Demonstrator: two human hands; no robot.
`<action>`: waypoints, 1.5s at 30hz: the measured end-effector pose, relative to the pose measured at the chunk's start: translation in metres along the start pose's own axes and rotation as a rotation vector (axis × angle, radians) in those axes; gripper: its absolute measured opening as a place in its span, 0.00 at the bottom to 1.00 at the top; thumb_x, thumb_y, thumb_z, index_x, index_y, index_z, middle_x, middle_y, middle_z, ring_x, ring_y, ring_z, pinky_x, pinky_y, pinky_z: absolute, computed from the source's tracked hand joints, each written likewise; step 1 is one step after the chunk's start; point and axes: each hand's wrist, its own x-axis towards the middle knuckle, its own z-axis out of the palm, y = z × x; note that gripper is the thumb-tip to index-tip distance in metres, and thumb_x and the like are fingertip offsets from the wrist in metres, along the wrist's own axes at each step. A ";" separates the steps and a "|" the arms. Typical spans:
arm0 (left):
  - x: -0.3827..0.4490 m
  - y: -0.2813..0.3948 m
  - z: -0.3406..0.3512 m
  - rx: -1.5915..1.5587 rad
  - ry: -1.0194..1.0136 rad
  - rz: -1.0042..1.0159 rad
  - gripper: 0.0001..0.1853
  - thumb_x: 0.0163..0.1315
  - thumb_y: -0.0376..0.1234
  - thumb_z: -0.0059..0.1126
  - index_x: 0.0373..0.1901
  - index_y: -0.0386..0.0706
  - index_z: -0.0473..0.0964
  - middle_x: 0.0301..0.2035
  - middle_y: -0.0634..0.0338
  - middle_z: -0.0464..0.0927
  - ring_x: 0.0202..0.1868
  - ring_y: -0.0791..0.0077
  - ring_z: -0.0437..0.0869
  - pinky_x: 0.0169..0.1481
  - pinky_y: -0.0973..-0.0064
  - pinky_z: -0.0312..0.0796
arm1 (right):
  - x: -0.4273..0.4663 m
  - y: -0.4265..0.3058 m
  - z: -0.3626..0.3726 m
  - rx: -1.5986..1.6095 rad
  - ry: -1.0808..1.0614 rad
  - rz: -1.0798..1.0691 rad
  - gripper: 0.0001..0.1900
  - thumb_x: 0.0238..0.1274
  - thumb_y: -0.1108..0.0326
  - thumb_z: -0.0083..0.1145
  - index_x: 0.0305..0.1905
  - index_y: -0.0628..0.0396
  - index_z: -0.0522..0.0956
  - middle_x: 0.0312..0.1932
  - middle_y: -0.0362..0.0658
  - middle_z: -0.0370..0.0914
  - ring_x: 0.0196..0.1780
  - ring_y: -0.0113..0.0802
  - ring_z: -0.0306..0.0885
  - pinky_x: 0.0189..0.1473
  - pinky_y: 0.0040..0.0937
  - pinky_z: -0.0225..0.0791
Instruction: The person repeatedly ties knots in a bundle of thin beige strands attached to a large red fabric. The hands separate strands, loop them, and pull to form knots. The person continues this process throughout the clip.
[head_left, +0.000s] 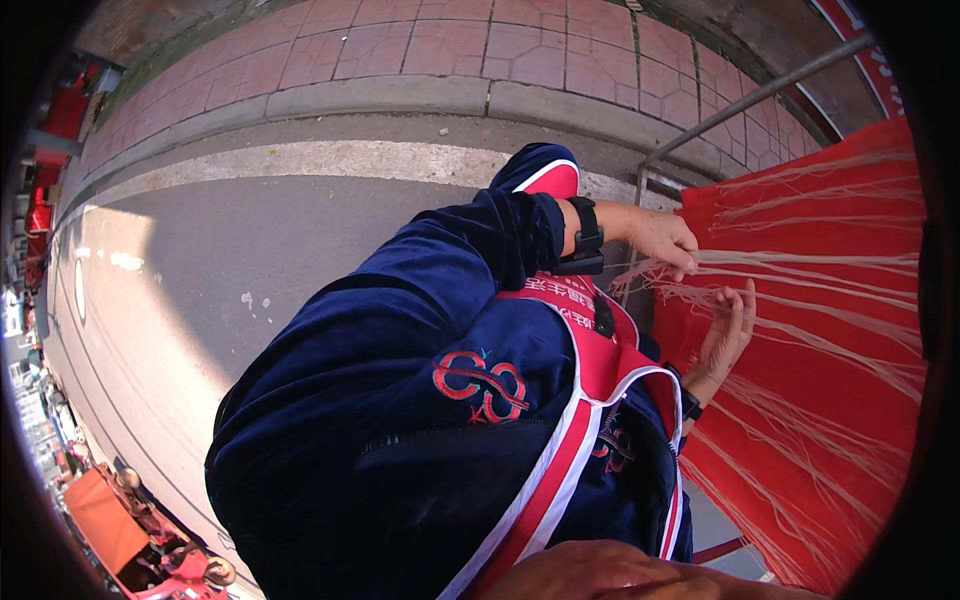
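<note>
My left hand (666, 241) pinches a bundle of long pale strands (795, 259) between thumb and fingers. Frayed strand ends (636, 276) hang out on the near side of it. Just below, my right hand (729, 326) is palm up, with curled fingers on another thin bunch of strands and one finger raised. The exact hold there is partly hidden. Under both hands spreads a red cloth (832, 360), across which many separate bunches of pale strands lie stretched. Black bands circle both wrists.
A metal pipe frame (757, 96) stands at the cloth's upper edge. Beyond the kerb (375, 97) is a pavement of reddish tiles (450, 46). A three-wheeled vehicle (112, 521) stands at lower left. A red apron (592, 367) with writing covers my dark blue velvet clothing.
</note>
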 end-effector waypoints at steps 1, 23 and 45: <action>-0.001 -0.004 -0.010 -0.029 0.027 0.003 0.15 0.68 0.39 0.52 0.42 0.35 0.79 0.32 0.62 0.83 0.35 0.80 0.80 0.44 0.79 0.72 | -0.002 -0.008 -0.001 -0.030 -0.010 0.021 0.28 0.70 0.65 0.53 0.69 0.65 0.59 0.42 0.45 0.78 0.43 0.30 0.79 0.50 0.31 0.75; 0.024 -0.078 -0.014 0.082 -0.022 -0.127 0.18 0.66 0.42 0.56 0.47 0.37 0.79 0.33 0.62 0.82 0.36 0.78 0.79 0.45 0.76 0.72 | 0.001 0.038 0.027 -0.264 0.072 0.357 0.33 0.68 0.60 0.55 0.69 0.66 0.57 0.44 0.48 0.81 0.47 0.30 0.79 0.53 0.26 0.70; -0.305 -0.258 -0.041 -0.365 1.054 -1.415 0.19 0.69 0.46 0.49 0.49 0.41 0.76 0.39 0.61 0.80 0.42 0.73 0.79 0.50 0.73 0.70 | 0.122 0.052 -0.129 -0.579 0.488 0.522 0.29 0.67 0.63 0.53 0.69 0.63 0.60 0.49 0.43 0.76 0.54 0.30 0.74 0.60 0.34 0.64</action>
